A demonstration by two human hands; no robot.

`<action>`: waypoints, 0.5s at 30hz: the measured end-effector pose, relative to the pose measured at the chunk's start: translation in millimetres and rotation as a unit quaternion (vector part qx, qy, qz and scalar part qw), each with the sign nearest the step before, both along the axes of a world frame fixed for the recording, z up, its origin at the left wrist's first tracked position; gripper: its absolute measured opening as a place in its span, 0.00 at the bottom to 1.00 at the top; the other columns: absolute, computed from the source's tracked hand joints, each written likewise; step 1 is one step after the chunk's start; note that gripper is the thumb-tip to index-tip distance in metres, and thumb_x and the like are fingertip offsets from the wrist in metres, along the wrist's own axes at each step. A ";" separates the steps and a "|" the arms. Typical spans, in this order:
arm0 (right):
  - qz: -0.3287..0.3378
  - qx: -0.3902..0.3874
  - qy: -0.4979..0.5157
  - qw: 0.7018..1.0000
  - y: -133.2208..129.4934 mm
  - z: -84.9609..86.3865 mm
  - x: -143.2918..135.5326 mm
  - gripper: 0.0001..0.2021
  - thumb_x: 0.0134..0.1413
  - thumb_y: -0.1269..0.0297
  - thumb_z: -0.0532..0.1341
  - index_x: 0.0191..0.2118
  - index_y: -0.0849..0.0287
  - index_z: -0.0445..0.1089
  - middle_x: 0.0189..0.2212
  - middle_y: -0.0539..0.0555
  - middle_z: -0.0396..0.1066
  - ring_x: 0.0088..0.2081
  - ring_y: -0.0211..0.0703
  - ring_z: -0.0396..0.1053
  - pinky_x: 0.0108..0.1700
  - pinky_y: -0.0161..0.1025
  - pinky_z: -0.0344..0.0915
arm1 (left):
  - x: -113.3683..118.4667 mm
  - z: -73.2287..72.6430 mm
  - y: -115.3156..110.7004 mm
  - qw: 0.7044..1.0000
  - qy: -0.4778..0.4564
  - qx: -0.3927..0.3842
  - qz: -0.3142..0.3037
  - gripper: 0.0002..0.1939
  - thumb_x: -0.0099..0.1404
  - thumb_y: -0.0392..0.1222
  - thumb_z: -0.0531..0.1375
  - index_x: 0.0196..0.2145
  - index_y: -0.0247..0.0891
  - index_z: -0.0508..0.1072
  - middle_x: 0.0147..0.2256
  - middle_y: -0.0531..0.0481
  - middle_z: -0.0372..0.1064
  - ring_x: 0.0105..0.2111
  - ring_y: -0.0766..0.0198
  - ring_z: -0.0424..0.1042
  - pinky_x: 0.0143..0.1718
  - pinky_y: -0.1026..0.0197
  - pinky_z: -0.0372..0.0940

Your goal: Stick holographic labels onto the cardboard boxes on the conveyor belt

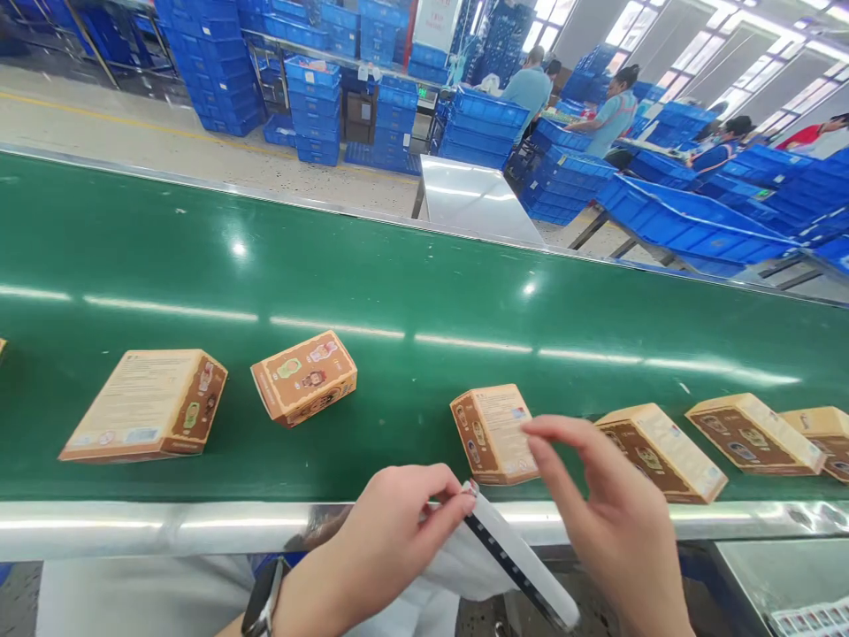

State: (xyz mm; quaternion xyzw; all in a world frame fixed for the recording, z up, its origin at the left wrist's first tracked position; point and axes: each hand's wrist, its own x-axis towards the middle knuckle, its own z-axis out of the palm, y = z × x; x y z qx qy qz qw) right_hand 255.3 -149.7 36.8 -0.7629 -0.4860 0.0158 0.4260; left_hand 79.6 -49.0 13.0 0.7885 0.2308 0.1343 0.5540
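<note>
My left hand [411, 518] pinches the upper end of a long white strip [523, 553] between thumb and fingers. One side of the strip has a black band with small pale marks; it looks like a folded sheet of labels. My right hand [610, 513] is raised beside it, thumb and forefinger tips close together in a pinch. Whether something tiny is between them I cannot make out. Those fingertips are over the right edge of a brown and cream printed carton [500, 433], which lies on the green conveyor belt [398, 292]. Contact with the carton is unclear.
Further cartons lie on the belt: a cream-topped one [133, 398] and a brown one [305, 376] leftward, several more [663, 451] rightward. A metal rail [165, 528] edges the belt. Beyond are a steel table [474, 195], stacked blue crates [212, 62] and several people.
</note>
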 end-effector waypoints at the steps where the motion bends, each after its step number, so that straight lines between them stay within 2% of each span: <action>1: 0.065 -0.006 -0.020 0.998 -2.5 2.9 -6.1 0.06 0.66 0.58 0.61 0.41 0.51 0.74 0.38 0.53 0.78 0.40 0.46 0.77 0.43 0.40 0.72 | -3.0 1.5 -0.1 0.998 0.022 -0.048 0.021 0.16 0.73 0.45 0.55 0.28 0.38 0.72 0.24 0.56 0.71 0.24 0.67 0.68 0.27 0.66 0.63; 3: 0.162 -0.005 -0.043 0.986 -3.1 5.5 -16.5 0.04 0.66 0.62 0.62 0.43 0.51 0.75 0.39 0.53 0.79 0.40 0.45 0.78 0.42 0.38 0.74 | -7.4 4.6 -0.3 0.993 0.035 -0.106 0.042 0.18 0.73 0.47 0.54 0.27 0.38 0.70 0.21 0.58 0.63 0.22 0.69 0.59 0.23 0.67 0.55; 4: 0.183 0.000 -0.049 0.982 -1.9 5.3 -20.0 0.04 0.66 0.62 0.62 0.43 0.52 0.75 0.40 0.53 0.80 0.40 0.45 0.78 0.42 0.37 0.75 | -8.9 6.1 -0.4 0.992 0.028 -0.117 0.048 0.18 0.73 0.48 0.53 0.28 0.38 0.69 0.22 0.58 0.62 0.23 0.69 0.57 0.24 0.67 0.54; 8: 0.207 -0.003 -0.024 0.978 4.8 -0.7 -20.5 0.05 0.66 0.65 0.63 0.46 0.52 0.74 0.41 0.52 0.80 0.42 0.43 0.78 0.43 0.34 0.76 | -12.9 10.3 -0.1 0.992 0.007 -0.122 0.032 0.15 0.73 0.48 0.52 0.31 0.38 0.68 0.25 0.57 0.61 0.26 0.67 0.56 0.28 0.66 0.53; 11: 0.230 -0.018 -0.011 0.973 8.2 -6.6 -15.8 0.05 0.65 0.68 0.63 0.44 0.51 0.74 0.42 0.52 0.79 0.42 0.42 0.78 0.43 0.34 0.76 | -16.1 9.8 -0.2 0.990 0.025 -0.138 0.009 0.07 0.69 0.44 0.57 0.35 0.39 0.70 0.27 0.57 0.64 0.27 0.67 0.60 0.30 0.66 0.56; 15: 0.211 0.025 -0.091 0.973 12.9 -11.3 -20.2 0.06 0.62 0.72 0.64 0.39 0.52 0.75 0.42 0.54 0.79 0.43 0.47 0.76 0.44 0.41 0.76 | -15.9 2.1 -3.0 0.984 0.030 -0.170 0.035 0.05 0.66 0.42 0.58 0.38 0.39 0.71 0.26 0.57 0.65 0.26 0.67 0.59 0.29 0.66 0.56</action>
